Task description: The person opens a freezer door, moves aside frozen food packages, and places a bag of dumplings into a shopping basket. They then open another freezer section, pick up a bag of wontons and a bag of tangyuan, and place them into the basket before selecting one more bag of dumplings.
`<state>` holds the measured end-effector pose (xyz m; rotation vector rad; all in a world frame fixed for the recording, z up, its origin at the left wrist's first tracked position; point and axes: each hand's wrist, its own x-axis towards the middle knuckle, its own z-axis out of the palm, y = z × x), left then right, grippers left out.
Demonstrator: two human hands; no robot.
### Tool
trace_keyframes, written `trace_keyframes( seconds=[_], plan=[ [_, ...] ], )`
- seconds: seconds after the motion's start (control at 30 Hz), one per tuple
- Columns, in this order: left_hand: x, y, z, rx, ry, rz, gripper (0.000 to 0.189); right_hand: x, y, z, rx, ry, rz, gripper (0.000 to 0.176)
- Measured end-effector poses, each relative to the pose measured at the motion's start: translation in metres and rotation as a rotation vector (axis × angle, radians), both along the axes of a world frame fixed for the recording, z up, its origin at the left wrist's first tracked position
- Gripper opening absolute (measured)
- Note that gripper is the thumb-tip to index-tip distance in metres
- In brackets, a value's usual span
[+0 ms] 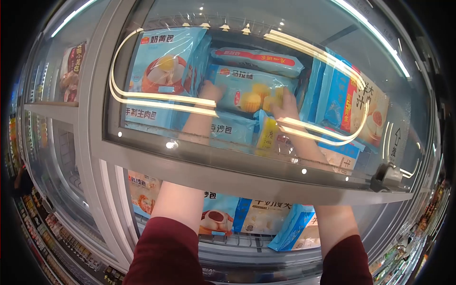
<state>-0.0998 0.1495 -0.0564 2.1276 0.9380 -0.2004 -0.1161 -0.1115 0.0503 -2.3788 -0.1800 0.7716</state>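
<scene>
Two hands (212, 91) (285, 102) hold bag (248, 86) labelled "马拉糕".

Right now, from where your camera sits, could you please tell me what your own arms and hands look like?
The left sleeve and right sleeve are dark red, plain where visible, and end on the forearms. Beyond them, the left hand and right hand are bare, without gloves.

"奶黄包" is printed on the upper-left bag (164, 59), "马拉糕" on the central bag (249, 88), "豆沙包" on the bag beneath (232, 129), "牛奶馒头" on a lower bag (263, 216); the glass door (247, 169) is marked with an arrow (397, 135).
</scene>
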Motion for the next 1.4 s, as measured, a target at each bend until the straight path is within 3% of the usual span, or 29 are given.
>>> trace_keyframes(
  seconds=[0.13, 0.17, 0.27, 0.37, 0.47, 0.57, 0.6, 0.67, 0.77, 0.9, 1.0, 1.13, 1.4],
  plan=[
    [0.002, 0.012, -0.004, -0.105, 0.077, -0.023, 0.086, 0.043, 0.008, -0.044, 0.017, 0.059, -0.282, 0.038],
    [0.003, 0.004, -0.007, 0.062, 0.125, -0.077, 0.086, 0.048, 0.006, -0.049, 0.056, 0.082, -0.33, 0.04],
    [0.0, 0.006, -0.002, -0.056, 0.029, 0.006, 0.08, 0.06, 0.004, -0.058, 0.179, 0.134, -0.434, 0.047],
    [-0.001, 0.011, 0.017, -0.565, -0.053, 0.17, 0.075, 0.068, 0.005, -0.063, 0.236, 0.165, -0.482, 0.054],
    [0.012, 0.014, 0.029, -0.336, -0.262, 0.108, 0.07, 0.071, 0.009, -0.071, 0.238, 0.151, -0.492, 0.062],
    [0.024, 0.015, 0.066, 0.162, -0.288, 0.005, 0.063, 0.069, 0.018, -0.073, 0.048, 0.076, -0.401, 0.07],
    [0.025, 0.015, 0.061, 0.219, -0.211, -0.049, 0.062, 0.071, 0.024, -0.061, -0.111, 0.077, -0.291, 0.077],
    [0.025, 0.017, 0.041, 0.334, -0.055, -0.156, 0.06, 0.073, 0.021, -0.047, -0.113, 0.115, -0.26, 0.079],
    [0.015, 0.013, 0.032, 0.224, 0.057, -0.237, 0.062, 0.073, 0.023, -0.052, -0.101, 0.137, -0.332, 0.078],
    [0.003, 0.014, -0.011, -0.076, 0.042, -0.075, 0.071, 0.074, 0.017, -0.058, 0.087, 0.278, -0.385, 0.063],
    [0.0, 0.015, -0.02, -0.214, 0.045, -0.01, 0.084, 0.075, 0.007, -0.081, 0.592, 0.542, -0.531, 0.052],
    [0.006, 0.025, -0.023, -0.479, 0.155, 0.015, 0.086, 0.078, -0.003, -0.083, 0.631, 0.684, -0.568, 0.046],
    [0.004, 0.021, 0.003, -0.78, -0.033, 0.231, 0.086, 0.079, -0.011, -0.086, 0.575, 0.587, -0.566, 0.046]
  ],
)
